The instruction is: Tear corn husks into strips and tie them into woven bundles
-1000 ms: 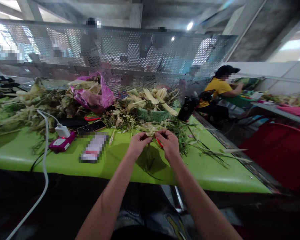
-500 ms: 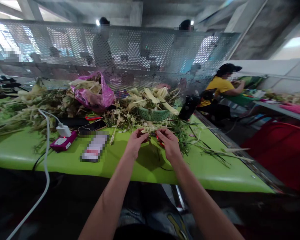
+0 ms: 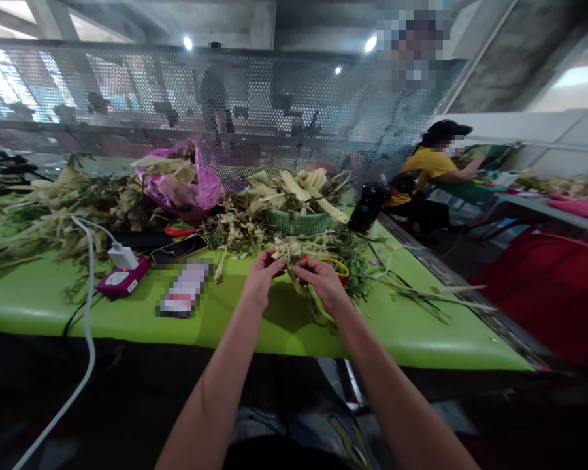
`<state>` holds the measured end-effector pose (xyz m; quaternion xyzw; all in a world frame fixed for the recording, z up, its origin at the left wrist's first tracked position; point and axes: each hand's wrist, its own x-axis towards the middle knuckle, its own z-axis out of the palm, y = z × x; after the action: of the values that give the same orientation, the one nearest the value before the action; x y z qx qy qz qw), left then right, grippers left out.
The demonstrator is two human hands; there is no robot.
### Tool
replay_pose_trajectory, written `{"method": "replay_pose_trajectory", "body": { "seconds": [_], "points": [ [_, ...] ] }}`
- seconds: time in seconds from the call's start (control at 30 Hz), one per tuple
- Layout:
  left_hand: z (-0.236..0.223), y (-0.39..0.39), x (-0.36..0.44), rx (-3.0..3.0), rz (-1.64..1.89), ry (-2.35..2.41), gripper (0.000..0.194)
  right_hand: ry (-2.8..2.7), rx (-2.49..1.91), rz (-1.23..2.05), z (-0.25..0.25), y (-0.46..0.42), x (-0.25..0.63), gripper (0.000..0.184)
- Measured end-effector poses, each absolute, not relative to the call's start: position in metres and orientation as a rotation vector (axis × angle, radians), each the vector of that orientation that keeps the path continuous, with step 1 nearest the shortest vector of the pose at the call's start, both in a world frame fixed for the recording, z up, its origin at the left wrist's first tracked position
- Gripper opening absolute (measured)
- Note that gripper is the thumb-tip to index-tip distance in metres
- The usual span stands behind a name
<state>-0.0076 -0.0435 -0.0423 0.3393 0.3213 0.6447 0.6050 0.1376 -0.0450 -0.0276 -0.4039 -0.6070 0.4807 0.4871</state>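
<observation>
My left hand (image 3: pixel 261 281) is closed in a pinch on a pale dried plant piece (image 3: pixel 289 249), with the fingertips at its left side. My right hand (image 3: pixel 325 284) meets it from the right, thumb and fingers pinching the thin greenish stems (image 3: pixel 301 285) that hang below. Just behind the right hand a yellow and red looped handle (image 3: pixel 340 264) shows, like that of scissors; whether the right fingers hold it too is unclear. Beyond the hands, a green basket (image 3: pixel 298 223) is heaped with dried husks (image 3: pixel 296 188).
The green-covered table (image 3: pixel 421 346) carries a plant heap (image 3: pixel 68 196), a pink plastic bag (image 3: pixel 208 186), a phone (image 3: pixel 185 288), a purple power adapter (image 3: pixel 123 279), a white cable (image 3: pixel 92 313) and a black bottle (image 3: pixel 367 205). A person in yellow (image 3: pixel 431 163) sits at right.
My right hand has shifted slightly left, close to the left hand, and now pinches the hanging stems. More of the yellow handle shows behind it. A person behind the mesh has moved.
</observation>
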Motion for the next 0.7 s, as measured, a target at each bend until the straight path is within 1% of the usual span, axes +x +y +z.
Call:
{"method": "replay_pose_trajectory", "body": {
  "seconds": [0.33,0.53,0.7],
  "points": [
    [-0.0382,-0.0452,-0.0061,0.834,1.478,0.741,0.034,-1.699,-1.055,0.992,-0.029,-0.0439,0.1381,0.017],
    [-0.0356,-0.0467,-0.0062,0.913,1.461,0.86,0.034,-1.829,-1.1,0.662,-0.0308,-0.0448,0.138,0.011],
    [-0.0404,-0.0427,-0.0045,0.98,1.485,0.838,0.04,-1.948,-1.108,0.435,-0.0313,-0.0465,0.1383,0.015]
  ]
}}
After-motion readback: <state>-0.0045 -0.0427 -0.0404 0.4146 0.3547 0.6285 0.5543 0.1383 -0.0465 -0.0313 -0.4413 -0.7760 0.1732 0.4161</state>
